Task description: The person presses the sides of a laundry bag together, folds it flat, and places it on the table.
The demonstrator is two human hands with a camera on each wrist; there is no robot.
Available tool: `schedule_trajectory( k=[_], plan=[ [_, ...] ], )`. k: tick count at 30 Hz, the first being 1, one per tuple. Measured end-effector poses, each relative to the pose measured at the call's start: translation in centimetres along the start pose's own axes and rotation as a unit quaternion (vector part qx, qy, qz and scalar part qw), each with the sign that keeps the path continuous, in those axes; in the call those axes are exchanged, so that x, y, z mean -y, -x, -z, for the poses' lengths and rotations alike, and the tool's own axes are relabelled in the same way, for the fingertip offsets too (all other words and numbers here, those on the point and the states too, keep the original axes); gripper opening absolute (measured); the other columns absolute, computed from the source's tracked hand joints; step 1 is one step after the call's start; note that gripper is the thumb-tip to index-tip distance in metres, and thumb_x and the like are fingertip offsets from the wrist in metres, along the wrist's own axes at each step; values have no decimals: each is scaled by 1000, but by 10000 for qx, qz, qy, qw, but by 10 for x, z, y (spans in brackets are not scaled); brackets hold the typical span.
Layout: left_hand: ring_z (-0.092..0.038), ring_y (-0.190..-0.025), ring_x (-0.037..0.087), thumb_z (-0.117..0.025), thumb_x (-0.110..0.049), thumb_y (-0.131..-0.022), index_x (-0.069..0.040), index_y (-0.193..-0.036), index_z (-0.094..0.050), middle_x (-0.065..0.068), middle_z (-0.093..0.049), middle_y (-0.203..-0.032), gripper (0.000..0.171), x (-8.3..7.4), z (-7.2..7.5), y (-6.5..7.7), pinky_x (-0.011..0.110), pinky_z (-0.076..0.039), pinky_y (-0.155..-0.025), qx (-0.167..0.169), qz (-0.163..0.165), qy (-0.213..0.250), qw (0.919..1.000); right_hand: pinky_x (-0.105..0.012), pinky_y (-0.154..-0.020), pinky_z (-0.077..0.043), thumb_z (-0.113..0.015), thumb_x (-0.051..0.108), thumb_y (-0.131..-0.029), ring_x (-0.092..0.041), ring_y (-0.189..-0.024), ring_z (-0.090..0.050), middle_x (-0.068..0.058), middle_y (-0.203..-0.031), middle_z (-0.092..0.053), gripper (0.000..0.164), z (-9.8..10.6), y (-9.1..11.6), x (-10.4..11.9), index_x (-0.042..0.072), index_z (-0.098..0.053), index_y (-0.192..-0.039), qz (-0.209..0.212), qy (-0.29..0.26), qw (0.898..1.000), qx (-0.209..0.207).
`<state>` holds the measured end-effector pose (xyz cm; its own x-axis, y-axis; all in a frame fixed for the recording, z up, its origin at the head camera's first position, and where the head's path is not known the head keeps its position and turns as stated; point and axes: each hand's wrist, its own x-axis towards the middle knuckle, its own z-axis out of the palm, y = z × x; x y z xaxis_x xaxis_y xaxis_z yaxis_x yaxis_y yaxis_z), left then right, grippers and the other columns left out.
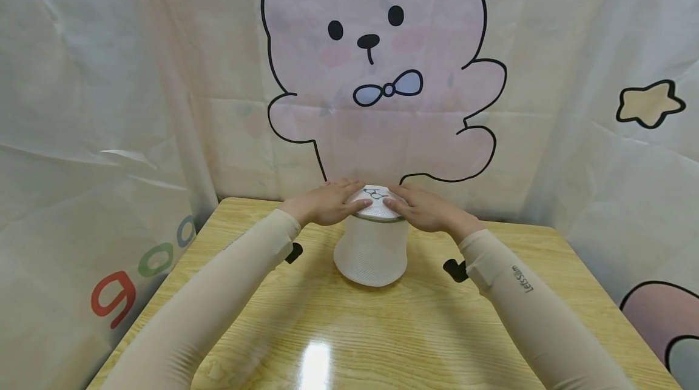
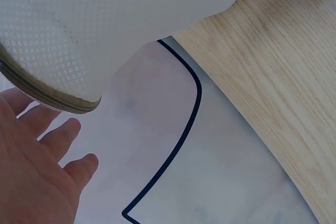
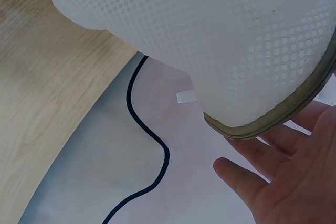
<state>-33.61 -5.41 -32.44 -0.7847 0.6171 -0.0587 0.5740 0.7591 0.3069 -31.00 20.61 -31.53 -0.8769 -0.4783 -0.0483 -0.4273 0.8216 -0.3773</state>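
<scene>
From where I sit, the left hand (image 1: 326, 203) comes first, at the bag's ten o'clock, grip wide, fingers extended and thumb over the top edge. Next, the white mesh bag (image 1: 372, 250) stands upright on the tabletop (image 1: 382, 329), at five o'clock from my head view's centre. Its long axis runs nearly twelve to six: the zip (image 2: 58, 100) end points up, the flared end down. At its two o'clock, the right hand (image 1: 428, 208) mirrors that wide grip.
</scene>
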Motion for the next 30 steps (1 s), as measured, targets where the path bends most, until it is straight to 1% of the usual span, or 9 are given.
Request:
schedule_trajectory(
  k=[7,14,21,30],
  plan=[
    [-14,-163,29,-27,-67,-107,-16,-167,-21,7,-18,-175,79,1,-3,-1,54,-10,-132,-6,-24,17,10000,-64,-122,-30,-37,51,-111,-48,-151,-35,-29,-164,-32,71,-1,-1,-1,6,-26,-165,3,-15,10000,22],
    [-15,-162,29,-27,-66,-107,-13,-167,-22,8,-18,-175,80,3,-6,1,53,-11,-132,-52,-81,53,9999,-65,-122,-30,-38,53,-111,-48,-150,-36,-28,-165,-32,72,-5,1,-3,7,-26,-165,29,77,10000,-41],
    [-14,-163,26,-26,-67,-107,-15,-167,-21,6,-18,-175,80,2,-8,3,51,-11,-132,5,-46,55,10000,-65,-123,-29,-37,55,-110,-47,-152,-33,-26,-167,-30,74,-8,3,-5,7,-26,-165,50,78,9999,-68],
    [-14,-163,26,-26,-67,-107,-14,-167,-19,6,-18,-175,81,3,-10,5,49,-11,-133,-23,-127,65,9999,-66,-123,-27,-36,57,-109,-47,-155,-29,-23,-169,-26,74,-12,5,-6,8,-26,-165,27,53,9999,-110]
  ],
)
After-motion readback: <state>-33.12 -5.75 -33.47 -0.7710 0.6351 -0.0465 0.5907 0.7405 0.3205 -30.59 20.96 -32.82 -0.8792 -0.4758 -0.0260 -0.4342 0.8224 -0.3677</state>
